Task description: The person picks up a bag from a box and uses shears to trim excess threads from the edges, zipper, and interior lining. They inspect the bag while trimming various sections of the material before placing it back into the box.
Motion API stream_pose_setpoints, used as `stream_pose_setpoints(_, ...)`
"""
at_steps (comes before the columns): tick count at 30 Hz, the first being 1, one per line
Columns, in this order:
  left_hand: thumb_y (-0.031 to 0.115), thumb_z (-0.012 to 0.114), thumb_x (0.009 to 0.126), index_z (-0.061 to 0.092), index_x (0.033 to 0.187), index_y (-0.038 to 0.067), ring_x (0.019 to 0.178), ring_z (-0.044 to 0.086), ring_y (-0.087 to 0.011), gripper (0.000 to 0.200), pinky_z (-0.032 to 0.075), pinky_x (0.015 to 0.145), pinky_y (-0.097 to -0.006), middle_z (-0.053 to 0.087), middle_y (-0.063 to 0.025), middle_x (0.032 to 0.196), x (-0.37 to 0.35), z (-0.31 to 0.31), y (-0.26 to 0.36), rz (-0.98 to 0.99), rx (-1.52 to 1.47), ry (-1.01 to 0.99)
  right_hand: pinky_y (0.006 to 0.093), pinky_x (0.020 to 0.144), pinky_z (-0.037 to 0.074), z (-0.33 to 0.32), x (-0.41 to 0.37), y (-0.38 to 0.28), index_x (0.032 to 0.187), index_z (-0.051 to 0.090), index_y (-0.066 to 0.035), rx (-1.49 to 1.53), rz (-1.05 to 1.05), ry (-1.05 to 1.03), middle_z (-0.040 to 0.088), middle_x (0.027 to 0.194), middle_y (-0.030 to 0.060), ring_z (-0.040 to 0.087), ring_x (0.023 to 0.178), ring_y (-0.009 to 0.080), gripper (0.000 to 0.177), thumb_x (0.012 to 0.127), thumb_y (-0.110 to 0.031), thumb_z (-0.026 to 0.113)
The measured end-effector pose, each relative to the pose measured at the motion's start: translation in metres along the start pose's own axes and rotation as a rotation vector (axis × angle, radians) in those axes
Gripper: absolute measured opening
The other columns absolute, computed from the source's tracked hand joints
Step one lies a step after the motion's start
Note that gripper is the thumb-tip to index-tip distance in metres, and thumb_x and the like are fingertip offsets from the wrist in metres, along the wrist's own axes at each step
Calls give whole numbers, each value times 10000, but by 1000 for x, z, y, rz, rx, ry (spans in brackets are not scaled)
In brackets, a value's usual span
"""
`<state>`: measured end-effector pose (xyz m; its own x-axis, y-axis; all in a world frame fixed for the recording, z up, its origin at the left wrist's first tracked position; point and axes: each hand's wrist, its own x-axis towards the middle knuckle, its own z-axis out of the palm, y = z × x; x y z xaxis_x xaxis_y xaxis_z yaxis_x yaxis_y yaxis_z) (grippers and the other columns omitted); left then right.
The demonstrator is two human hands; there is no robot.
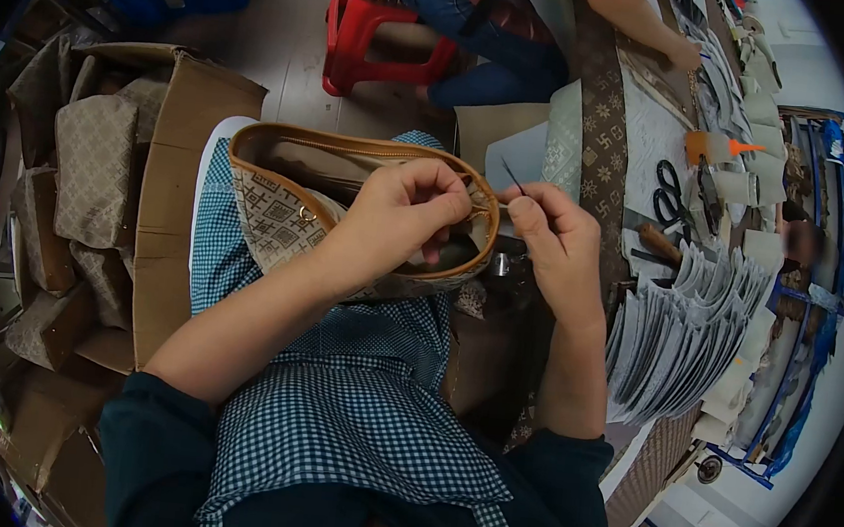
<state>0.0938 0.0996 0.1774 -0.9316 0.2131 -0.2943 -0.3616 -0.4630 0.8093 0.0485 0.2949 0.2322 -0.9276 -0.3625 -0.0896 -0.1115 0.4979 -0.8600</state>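
A patterned beige handbag (pixel 280 219) with tan edging rests on my lap, its zip-lined mouth facing up. At the right end of that mouth, my left hand (pixel 396 211) has thumb and forefinger pinched together beside the tan rim; whatever lies between the fingertips is hidden. Just outside the rim, my right hand (pixel 556 243) grips a thin, dark, pointed tool (pixel 513 176) between thumb and fingers, its tip slanting up and left. Under the bag I wear a checked apron (pixel 358 424).
A cardboard box (pixel 192 193) holding patterned pieces (pixel 94 165) stands at left. On the right-hand bench are stacked grey-white curved pieces (pixel 682 331), black scissors (pixel 669 197) and an orange-tipped bottle (pixel 718 146). Another person sits on a red stool (pixel 365 53), a hand (pixel 683 54) over the bench.
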Motion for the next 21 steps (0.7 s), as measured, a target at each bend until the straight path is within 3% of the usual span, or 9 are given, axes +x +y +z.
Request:
stream_pose_setpoints(2, 148, 622, 935, 619, 935, 31, 626, 548, -58, 117, 483, 536, -205, 589, 4, 758, -1, 2, 0, 20, -3, 16, 252, 618, 463, -9, 1, 1, 1000, 675, 25, -199, -226, 76, 655, 814, 68, 613, 683, 128, 213, 901, -164, 677)
stream_pose_setpoints(3, 147, 619, 935, 620, 936, 32, 635, 550, -57, 116, 484, 540, -203, 592, 5, 765, -1, 2, 0, 26, -4, 22, 282, 626, 472, -14, -2, -21, 1012, 682, 4, -250, -215, 37, 635, 836, 104, 618, 689, 180, 214, 855, -142, 691)
stream_pose_setpoints(6, 149, 621, 934, 625, 937, 34, 649, 554, -50, 115, 485, 545, -201, 604, 8, 776, -2, 3, -1, 40, -5, 37, 309, 635, 485, -25, -3, -45, 1021, 687, -17, -570, -208, -97, 635, 834, 93, 629, 710, 218, 233, 827, -144, 702)
stream_pose_setpoints(9, 152, 625, 931, 631, 934, 37, 651, 555, -42, 116, 484, 547, -198, 613, 13, 777, -2, 3, -4, 53, 7, 46, 319, 594, 464, -27, -1, -55, 1059, 677, -9, -754, -396, -138, 591, 776, 97, 591, 653, 218, 289, 782, -78, 724)
stream_pose_setpoints(15, 153, 635, 925, 636, 918, 38, 648, 558, -31, 115, 475, 546, -189, 615, 25, 762, -3, 6, -6, 81, 53, 67, 373, 612, 485, -18, 7, -78, 960, 663, -45, -1085, -520, -280, 579, 774, 86, 633, 720, 263, 223, 765, -126, 736)
stream_pose_setpoints(21, 132, 650, 914, 639, 902, 28, 655, 550, -24, 105, 465, 554, -193, 616, 31, 765, -2, 5, -7, 121, 77, 63, 340, 632, 513, -6, 9, -89, 882, 644, -47, -1373, -546, -322, 598, 799, 76, 648, 740, 233, 155, 765, -121, 714)
